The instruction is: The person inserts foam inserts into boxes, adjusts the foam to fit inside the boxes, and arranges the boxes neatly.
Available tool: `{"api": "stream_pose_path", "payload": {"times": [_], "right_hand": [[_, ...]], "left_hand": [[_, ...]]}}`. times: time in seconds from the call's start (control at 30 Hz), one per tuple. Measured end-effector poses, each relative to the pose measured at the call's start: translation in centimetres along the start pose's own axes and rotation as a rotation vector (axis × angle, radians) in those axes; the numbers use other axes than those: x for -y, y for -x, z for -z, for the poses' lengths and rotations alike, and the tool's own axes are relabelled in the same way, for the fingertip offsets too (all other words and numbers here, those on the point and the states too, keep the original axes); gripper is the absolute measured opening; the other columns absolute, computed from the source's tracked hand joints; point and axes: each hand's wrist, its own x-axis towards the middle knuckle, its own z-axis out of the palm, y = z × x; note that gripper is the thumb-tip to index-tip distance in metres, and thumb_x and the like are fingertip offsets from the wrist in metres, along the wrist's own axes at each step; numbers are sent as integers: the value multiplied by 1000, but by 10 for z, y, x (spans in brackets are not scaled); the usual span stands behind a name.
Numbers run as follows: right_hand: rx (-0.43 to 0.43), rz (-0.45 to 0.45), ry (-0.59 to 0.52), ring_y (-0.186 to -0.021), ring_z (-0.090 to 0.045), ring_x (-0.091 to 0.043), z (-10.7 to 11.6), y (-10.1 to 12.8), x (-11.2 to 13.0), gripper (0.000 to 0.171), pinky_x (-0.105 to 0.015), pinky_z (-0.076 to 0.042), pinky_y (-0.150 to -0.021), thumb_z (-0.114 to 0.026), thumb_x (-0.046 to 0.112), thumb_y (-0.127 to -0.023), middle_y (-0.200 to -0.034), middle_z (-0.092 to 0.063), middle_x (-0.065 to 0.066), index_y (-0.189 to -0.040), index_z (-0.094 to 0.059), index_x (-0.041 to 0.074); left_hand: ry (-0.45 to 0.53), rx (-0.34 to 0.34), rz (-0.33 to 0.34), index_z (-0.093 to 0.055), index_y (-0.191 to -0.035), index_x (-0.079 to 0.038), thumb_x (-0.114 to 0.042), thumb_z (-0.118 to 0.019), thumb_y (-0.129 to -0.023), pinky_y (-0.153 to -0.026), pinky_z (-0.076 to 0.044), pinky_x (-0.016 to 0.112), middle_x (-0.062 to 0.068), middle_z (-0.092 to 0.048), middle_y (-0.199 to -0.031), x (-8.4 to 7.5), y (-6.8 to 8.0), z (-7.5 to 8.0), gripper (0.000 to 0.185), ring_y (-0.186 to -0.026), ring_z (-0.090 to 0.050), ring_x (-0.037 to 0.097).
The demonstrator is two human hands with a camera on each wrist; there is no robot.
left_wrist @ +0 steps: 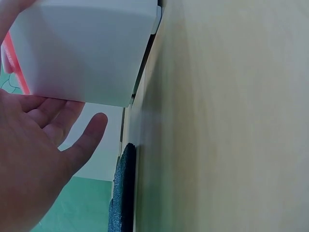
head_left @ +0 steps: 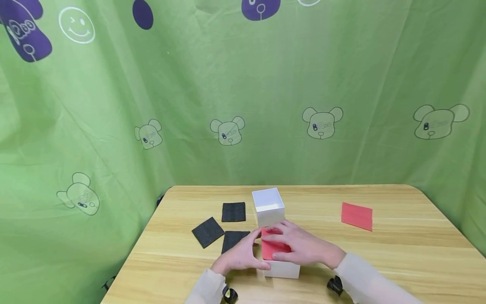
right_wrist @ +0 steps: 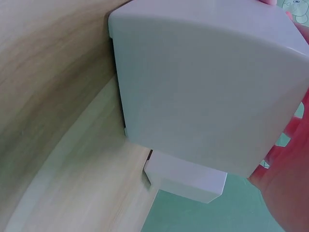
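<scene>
A white box (head_left: 282, 269) stands near the table's front, with a red square sheet (head_left: 268, 251) at its top. My left hand (head_left: 240, 254) holds the box's left side, the thumb near the front and the fingers toward the back. In the left wrist view, fingers of that left hand (left_wrist: 36, 150) lie along the edge of the box (left_wrist: 87, 53), and a red strip (left_wrist: 17, 65) shows along its top. From the right, my right hand (head_left: 301, 245) rests over the red sheet, fingers and thumb spread on it. The inside of this box is hidden.
Behind stands a second white box (head_left: 270, 217), its top uncovered. Left of the boxes lie black squares, one at the back (head_left: 233, 212), one turned (head_left: 208, 232) and one partly behind my left hand (head_left: 231, 240). Another red sheet (head_left: 357, 216) lies at the right.
</scene>
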Motion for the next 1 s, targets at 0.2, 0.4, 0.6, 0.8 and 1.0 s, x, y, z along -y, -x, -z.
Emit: {"api": "stream_pose_path", "payload": {"times": [0.2, 0.4, 0.6, 0.8, 1.0], "right_hand": [[-5, 2, 7, -120, -37, -14, -1, 0, 0, 49, -40, -44, -94, -51, 52, -92, -135, -46, 2, -135, -54, 28], [-17, 11, 26, -119, -37, -14, -4, 0, -1, 49, -39, -44, -93, -50, 53, -93, -134, -47, 2, -135, -54, 28], [-35, 37, 69, -116, -39, -14, -5, 0, -1, 47, -39, -44, -93, -52, 51, -92, -129, -50, 2, -132, -57, 25], [-44, 53, 93, -116, -40, -15, -4, 0, 0, 47, -39, -43, -94, -53, 49, -92, -128, -51, 2, -131, -58, 24], [-39, 36, 77, -116, -40, -15, -4, 0, 0, 47, -39, -43, -94, -53, 50, -92, -127, -51, 3, -130, -59, 23]], "left_hand": [[21, 12, -6, -23, -148, -26, -38, -81, -72, -100, -39, 25, -6, -34, -146, 0, -1, 1, 96, -127, -37, 8], [23, 22, -11, -22, -149, -27, -38, -81, -72, -100, -39, 25, -7, -33, -147, 1, -1, 2, 97, -128, -37, 8], [21, 23, -20, -22, -148, -25, -36, -81, -72, -100, -39, 25, -5, -35, -146, 2, -1, 1, 97, -128, -37, 9], [10, 13, -24, -23, -148, -23, -35, -83, -71, -101, -38, 26, -4, -36, -144, 2, -1, 2, 98, -127, -38, 10], [27, 18, -23, -23, -148, -24, -33, -82, -72, -101, -38, 27, -5, -36, -144, 2, -1, 1, 96, -127, -37, 9]]}}
